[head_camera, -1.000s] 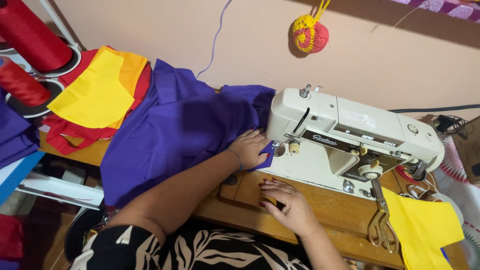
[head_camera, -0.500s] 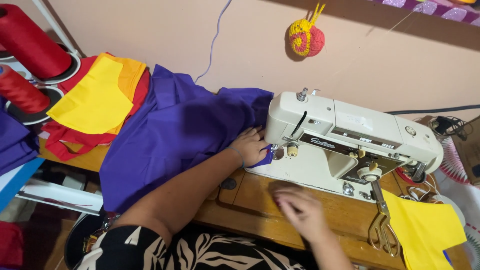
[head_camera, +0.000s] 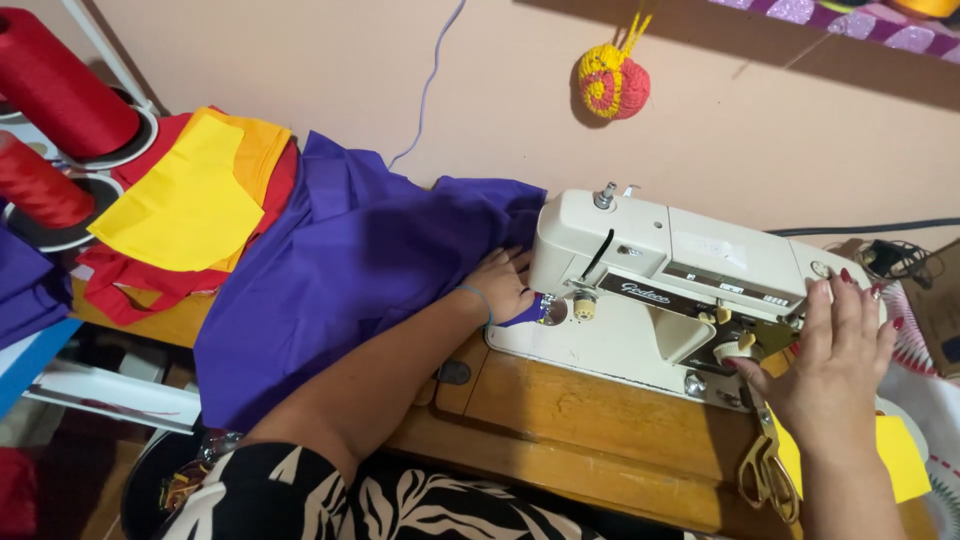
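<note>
The left hand (head_camera: 500, 285) is lying flat, fingers spread, pressing crumpled purple fabric (head_camera: 350, 270) beside the needle of the cream sewing machine (head_camera: 680, 290). The right hand (head_camera: 835, 365) is resting open against the machine's right end, gripping nothing.

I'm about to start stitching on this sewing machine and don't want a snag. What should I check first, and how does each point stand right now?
1. Purple fabric fed under the needle area: ok, its edge reaches the presser foot.
2. Left hand flat on the fabric beside the needle: ok, but fingers sit close to it.
3. Right hand at the right end of the sewing machine, by the handwheel: ok.
4. Needle threaded: cannot tell, too small to see.
5. Scissors away from the seam path: ok, at the table's front edge.
6. Yellow fabric piece clear of the machine: ok.
</note>
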